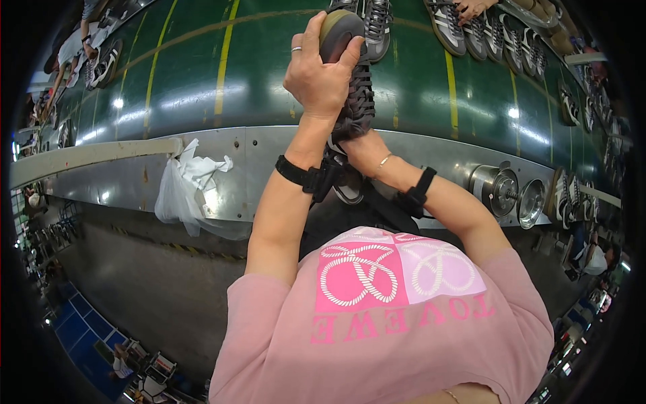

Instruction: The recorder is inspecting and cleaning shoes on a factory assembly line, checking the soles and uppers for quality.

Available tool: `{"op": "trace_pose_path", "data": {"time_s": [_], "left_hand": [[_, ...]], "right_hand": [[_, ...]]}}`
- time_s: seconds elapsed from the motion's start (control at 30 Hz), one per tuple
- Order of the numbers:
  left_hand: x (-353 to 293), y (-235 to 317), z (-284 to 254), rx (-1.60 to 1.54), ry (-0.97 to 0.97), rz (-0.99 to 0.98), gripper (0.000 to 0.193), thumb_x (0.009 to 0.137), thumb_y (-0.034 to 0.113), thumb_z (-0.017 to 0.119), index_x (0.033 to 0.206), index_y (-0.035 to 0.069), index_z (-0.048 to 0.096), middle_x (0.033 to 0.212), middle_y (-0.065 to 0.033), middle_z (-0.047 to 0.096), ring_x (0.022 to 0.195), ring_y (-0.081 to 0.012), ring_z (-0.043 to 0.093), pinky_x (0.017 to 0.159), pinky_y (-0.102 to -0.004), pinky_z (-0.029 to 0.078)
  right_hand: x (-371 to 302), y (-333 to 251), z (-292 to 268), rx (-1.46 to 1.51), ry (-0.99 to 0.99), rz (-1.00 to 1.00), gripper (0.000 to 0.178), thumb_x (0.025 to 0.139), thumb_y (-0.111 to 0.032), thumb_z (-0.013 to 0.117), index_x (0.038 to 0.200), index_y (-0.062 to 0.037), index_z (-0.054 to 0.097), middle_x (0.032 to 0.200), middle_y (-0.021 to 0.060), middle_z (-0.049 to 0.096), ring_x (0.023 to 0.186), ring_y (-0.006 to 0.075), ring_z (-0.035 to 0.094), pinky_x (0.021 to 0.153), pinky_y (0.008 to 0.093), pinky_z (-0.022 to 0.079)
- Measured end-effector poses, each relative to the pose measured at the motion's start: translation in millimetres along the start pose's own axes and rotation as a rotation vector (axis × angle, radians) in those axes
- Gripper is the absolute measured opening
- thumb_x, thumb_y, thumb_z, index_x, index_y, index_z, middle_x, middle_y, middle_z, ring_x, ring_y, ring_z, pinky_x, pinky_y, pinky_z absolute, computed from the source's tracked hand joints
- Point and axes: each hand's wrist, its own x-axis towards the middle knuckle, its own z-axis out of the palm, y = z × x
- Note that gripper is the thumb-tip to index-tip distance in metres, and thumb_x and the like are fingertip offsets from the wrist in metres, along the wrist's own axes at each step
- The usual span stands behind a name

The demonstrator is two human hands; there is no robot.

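Observation:
A dark lace-up sneaker (361, 94) is held between my two hands, above the near edge of a green conveyor belt (269, 81). My left hand (319, 74) is wrapped round its far end, where a grey and olive sole shows between fingers and thumb. At the near end, my right hand (367, 153) grips the sneaker from below, its fingers mostly hidden. Just beyond stands another dark sneaker (378, 30) on the belt. Below my wrists, close to my body, part of a further grey and white shoe (348, 192) shows.
A metal ledge (256, 168) borders the belt, with a white plastic bag (185, 192) hanging at left. Round metal containers (496, 188) stand at right. A co-worker's hand (473, 9) touches a row of sneakers (494, 37). A pale bar (94, 158) crosses at left.

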Motion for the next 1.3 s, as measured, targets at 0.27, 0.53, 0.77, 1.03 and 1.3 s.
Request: {"op": "trace_pose_path", "data": {"time_s": [0.27, 0.53, 0.77, 1.03, 1.3], "left_hand": [[4.1, -10.6, -9.1, -0.060, 0.041, -0.002, 0.056, 0.076, 0.038, 0.084, 0.120, 0.010, 0.065, 0.107, -0.0098, 0.067, 0.096, -0.0264, 0.066, 0.083, -0.0365, 0.053], [43.3, -86.3, -40.4, -0.660, 0.066, -0.394, 0.044, 0.087, 0.023, 0.078, 0.120, 0.000, 0.061, 0.107, -0.0091, 0.065, 0.090, -0.0179, 0.063, 0.081, -0.0306, 0.054], [-20.9, -183.2, -79.3, -0.041, -0.537, -0.530, 0.051, 0.097, 0.044, 0.057, 0.138, 0.014, 0.055, 0.122, -0.0195, 0.059, 0.111, -0.0289, 0.057, 0.098, -0.0393, 0.044], [-77.8, -133.9, -121.0, 0.102, -0.964, -0.351, 0.051, 0.088, 0.034, 0.070, 0.133, 0.014, 0.060, 0.146, -0.0255, 0.036, 0.134, -0.0389, 0.041, 0.109, -0.0400, 0.038], [-110.1, -96.3, -167.5, 0.223, -0.695, -0.293, 0.030, 0.079, 0.005, 0.076, 0.108, 0.004, 0.069, 0.105, -0.0123, 0.065, 0.089, -0.0271, 0.064, 0.077, -0.0349, 0.050]], "right_hand": [[-49.0, -0.9, -23.2, 0.249, 0.276, 0.001, 0.027, 0.082, -0.004, 0.059, 0.107, -0.0069, 0.067, 0.104, 0.0122, 0.060, 0.093, 0.0331, 0.061, 0.082, 0.0423, 0.051], [-138.0, 24.1, -60.4, 0.464, 0.598, 0.278, 0.033, 0.084, 0.006, 0.061, 0.111, -0.0094, 0.069, 0.094, 0.0110, 0.061, 0.082, 0.0255, 0.065, 0.071, 0.0346, 0.053], [-263.1, 65.5, -102.9, -0.145, 1.067, 0.696, 0.028, 0.091, 0.004, 0.059, 0.115, -0.0045, 0.070, 0.107, 0.0088, 0.067, 0.097, 0.0207, 0.063, 0.086, 0.0321, 0.049], [-409.9, 117.2, -74.7, -0.283, 0.999, 1.064, 0.025, 0.092, -0.003, 0.061, 0.115, -0.0044, 0.070, 0.108, 0.0101, 0.068, 0.096, 0.0234, 0.065, 0.081, 0.0354, 0.052], [-332.4, 86.7, -103.4, -0.470, 1.008, 0.917, 0.024, 0.093, -0.004, 0.057, 0.114, -0.0060, 0.071, 0.110, 0.0098, 0.068, 0.099, 0.0271, 0.063, 0.088, 0.0362, 0.049]]}}
